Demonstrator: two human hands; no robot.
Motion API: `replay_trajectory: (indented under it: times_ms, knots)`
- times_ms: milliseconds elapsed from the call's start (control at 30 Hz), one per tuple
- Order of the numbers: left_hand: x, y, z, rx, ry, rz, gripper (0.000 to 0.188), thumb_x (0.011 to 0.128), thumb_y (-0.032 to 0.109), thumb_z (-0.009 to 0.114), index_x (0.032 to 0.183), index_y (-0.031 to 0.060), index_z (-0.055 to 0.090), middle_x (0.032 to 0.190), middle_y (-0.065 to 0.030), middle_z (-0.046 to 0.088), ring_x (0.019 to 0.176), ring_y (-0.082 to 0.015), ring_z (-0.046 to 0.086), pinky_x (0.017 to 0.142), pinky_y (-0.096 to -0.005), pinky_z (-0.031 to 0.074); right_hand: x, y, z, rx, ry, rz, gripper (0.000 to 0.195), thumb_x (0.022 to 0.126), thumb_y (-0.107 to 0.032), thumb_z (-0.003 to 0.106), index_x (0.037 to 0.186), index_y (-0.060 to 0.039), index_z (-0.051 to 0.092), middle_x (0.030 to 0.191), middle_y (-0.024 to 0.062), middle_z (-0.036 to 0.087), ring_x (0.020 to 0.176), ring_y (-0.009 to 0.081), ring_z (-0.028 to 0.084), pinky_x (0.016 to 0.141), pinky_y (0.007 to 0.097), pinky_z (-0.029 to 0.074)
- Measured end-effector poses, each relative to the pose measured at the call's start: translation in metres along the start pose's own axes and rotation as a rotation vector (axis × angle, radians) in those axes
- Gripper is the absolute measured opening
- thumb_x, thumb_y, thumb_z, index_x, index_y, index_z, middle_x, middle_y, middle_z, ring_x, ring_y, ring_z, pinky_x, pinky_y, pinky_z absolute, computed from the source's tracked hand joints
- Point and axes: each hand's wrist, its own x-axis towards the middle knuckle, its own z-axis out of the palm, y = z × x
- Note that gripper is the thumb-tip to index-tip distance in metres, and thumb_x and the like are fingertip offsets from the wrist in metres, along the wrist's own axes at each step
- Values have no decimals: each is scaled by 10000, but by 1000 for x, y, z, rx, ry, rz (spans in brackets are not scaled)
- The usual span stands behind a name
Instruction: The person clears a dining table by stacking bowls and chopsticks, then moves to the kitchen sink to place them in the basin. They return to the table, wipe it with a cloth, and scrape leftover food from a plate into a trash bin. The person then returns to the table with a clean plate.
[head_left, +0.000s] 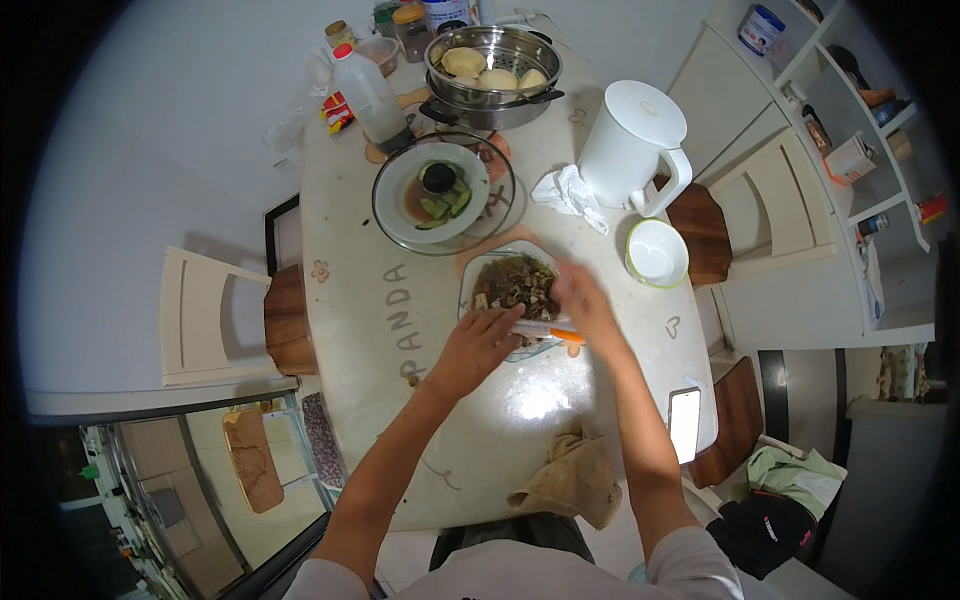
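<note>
A glass dish (463, 289) of dark, chopped cooked food (525, 289) sits on the table before me. Across its near side lies a narrow white and orange object (566, 335), whose exact kind I cannot tell. My left hand (480, 345) is at the dish's near left edge, its fingers reaching the white end of that object. Over the right rim is my right hand (585, 304), blurred by motion; whether it grips anything cannot be made out. Beyond the dish, a clear glass lid (504, 214) covers a white plate (390, 184) of green vegetable pieces in brown liquid.
At the back stand a metal steamer (487, 112) with pale buns and a plastic bottle (367, 90). A white kettle (634, 142), crumpled tissue (566, 196) and white bowl (656, 259) are on the right. Nearer me lie a brown cloth (570, 480) and a phone (684, 426).
</note>
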Motion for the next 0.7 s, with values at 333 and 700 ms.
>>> replay_trajectory:
  times_ms: [333, 700]
  knots:
    - [-36, 37, 32, -183, 246, -512, 308, 727, 2, 583, 1026, 75, 566, 1124, -102, 511, 1042, -278, 478, 882, -348, 395, -105, 28, 14, 516, 102, 374, 325, 841, -102, 550, 1153, -22, 506, 859, 24, 585, 719, 86, 511, 617, 212, 428]
    - [-36, -66, 89, -1240, 134, -1368, 290, 849, 54, 430, 1138, 28, 426, 1014, -86, 527, 908, -162, 534, 764, -298, 460, -66, 106, 54, 611, 290, 657, 70, 824, -104, 567, 845, -48, 532, 599, 5, 503, 447, 79, 468, 379, 209, 362]
